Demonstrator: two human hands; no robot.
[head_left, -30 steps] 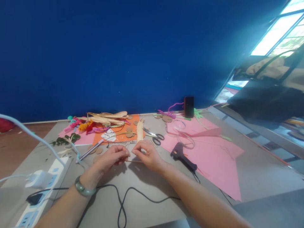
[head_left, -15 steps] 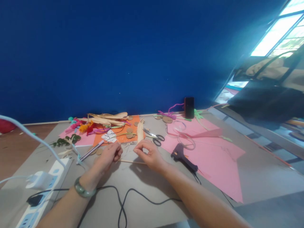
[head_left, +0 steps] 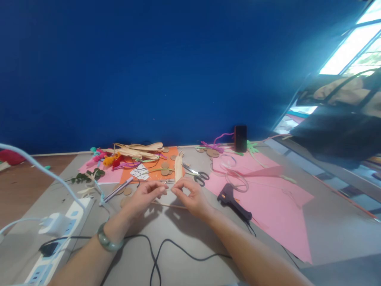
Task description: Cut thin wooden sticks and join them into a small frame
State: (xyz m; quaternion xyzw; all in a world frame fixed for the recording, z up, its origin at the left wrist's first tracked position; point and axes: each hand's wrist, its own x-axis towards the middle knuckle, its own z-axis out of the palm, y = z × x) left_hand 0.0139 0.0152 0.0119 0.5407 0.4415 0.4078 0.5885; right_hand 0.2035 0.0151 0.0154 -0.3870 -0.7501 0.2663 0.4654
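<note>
My left hand (head_left: 142,198) and my right hand (head_left: 190,198) meet over the grey mat, fingertips almost touching in pinches. A thin wooden stick (head_left: 169,205) lies on the mat just below them, running under my right hand. What the fingertips pinch is too small to make out. A pale strip of dried leaf (head_left: 178,168) lies just beyond the hands. A green bangle (head_left: 107,242) sits on my left wrist.
A black glue gun (head_left: 232,197) rests on pink paper (head_left: 268,194) to the right, its cable (head_left: 166,246) looping near me. Scissors (head_left: 198,174), orange paper (head_left: 154,167) with card discs and raffia, a pen (head_left: 117,190), a white power strip (head_left: 59,234) and a dark phone (head_left: 240,138) lie around.
My hands parted along the stick half a second ago and have come back together, fingertips close. The view shifted slightly left and down.
</note>
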